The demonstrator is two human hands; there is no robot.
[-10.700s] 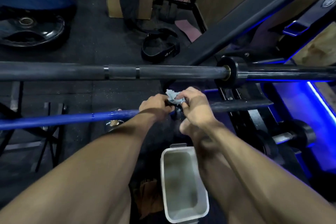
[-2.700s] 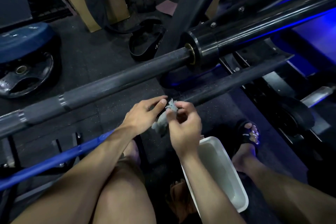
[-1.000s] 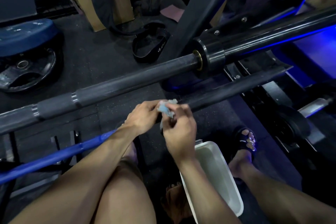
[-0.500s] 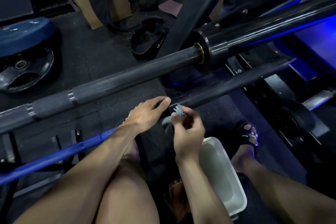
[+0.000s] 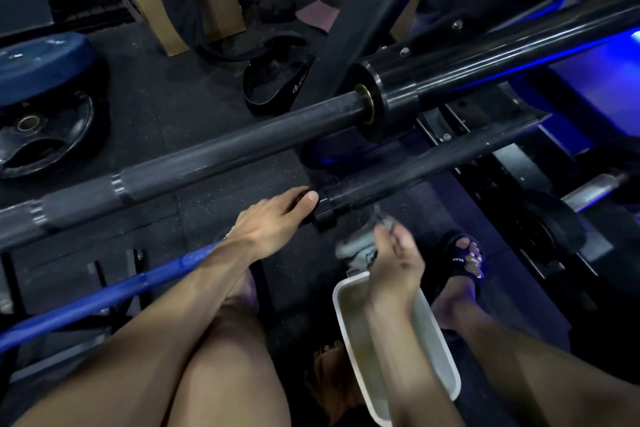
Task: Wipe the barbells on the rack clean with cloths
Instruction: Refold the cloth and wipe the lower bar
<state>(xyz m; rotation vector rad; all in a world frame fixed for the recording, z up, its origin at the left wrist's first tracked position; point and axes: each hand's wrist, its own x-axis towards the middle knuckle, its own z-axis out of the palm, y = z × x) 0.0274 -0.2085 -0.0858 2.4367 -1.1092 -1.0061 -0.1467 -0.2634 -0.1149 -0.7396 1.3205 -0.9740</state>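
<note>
the left hand [image 5: 273, 218] reached forward with its fingers curled over the blue barbell [image 5: 104, 295], right where the blue shaft met its dark sleeve [image 5: 415, 170]; the thumb lay straight along the collar, and how firmly the fingers held could not be told. the right hand [image 5: 394, 263], blurred, pinched a crumpled grey cloth [image 5: 360, 246] and held it apart from the bar, just above the far end of a white rectangular tub [image 5: 446, 367] standing on the dark floor. a second, black barbell [image 5: 214, 152] lay across the rack above the blue one, its thick sleeve [image 5: 485, 62] running up to the right under blue light. a black weight plate [image 5: 41, 135] lay on the floor at the left, with a blue plate [image 5: 45, 62] beside it, and a dark belt [image 5: 277, 87] lay curled beyond the black bar
</note>
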